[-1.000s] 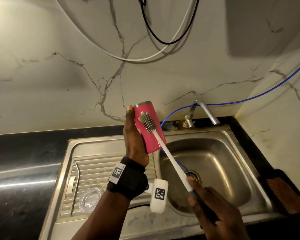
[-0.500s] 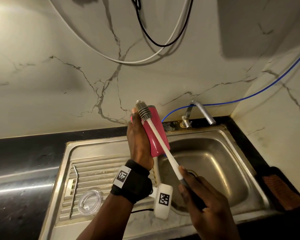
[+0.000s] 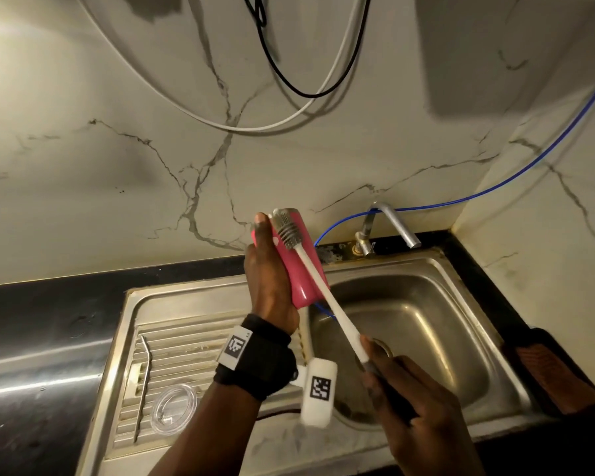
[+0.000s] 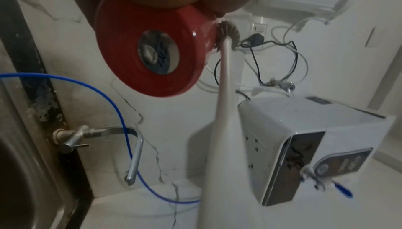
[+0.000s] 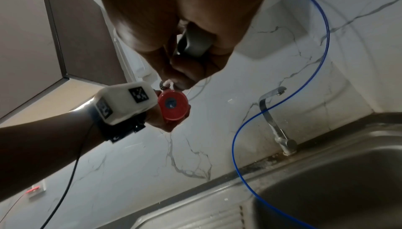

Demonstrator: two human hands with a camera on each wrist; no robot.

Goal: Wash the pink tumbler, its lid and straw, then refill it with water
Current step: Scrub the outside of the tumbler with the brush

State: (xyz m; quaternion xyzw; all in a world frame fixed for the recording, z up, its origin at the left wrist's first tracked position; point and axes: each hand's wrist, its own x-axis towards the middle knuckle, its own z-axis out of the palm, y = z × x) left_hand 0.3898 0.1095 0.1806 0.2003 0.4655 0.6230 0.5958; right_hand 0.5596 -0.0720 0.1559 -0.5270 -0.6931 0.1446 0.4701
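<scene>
— Two hands, one job: the pink tumbler (image 3: 301,266) is held up over the sink's (image 3: 437,269) near-left rim, at about 10 o'clock from the drain, tilted with its base toward the basin. The left hand (image 3: 272,286) is wrapped round its far side, thumb up by the rim.

— And the brush?

— The bottle brush (image 3: 287,231) lies against the tumbler's outer wall. A second ago its head sat lower on the pink side; half a second ago it poked past the rim; now the bristles are back on the wall just under the rim. That reads as up-and-down scrubbing strokes on the outside.

— Who drives it?

— The right hand (image 3: 423,417), at 5 o'clock from the tumbler, fingers closed round the brush's dark handle end; the right wrist view shows them curled on it.

— So where does that leave the wash?

— I'd judge mid-scrub on the body's exterior. I can't see the inside, so whether that has been brushed is unknown. No water runs from the tap (image 3: 397,225) at 2 o'clock, so rinsing and refilling appear still ahead.

— The other parts?

— On the draining board at 7 o'clock lie the metal straw (image 3: 144,383) and, just beside it, the clear lid (image 3: 174,403), apart from both hands. The water purifier (image 4: 304,146) shows only in the left wrist view, on the wall.
</scene>
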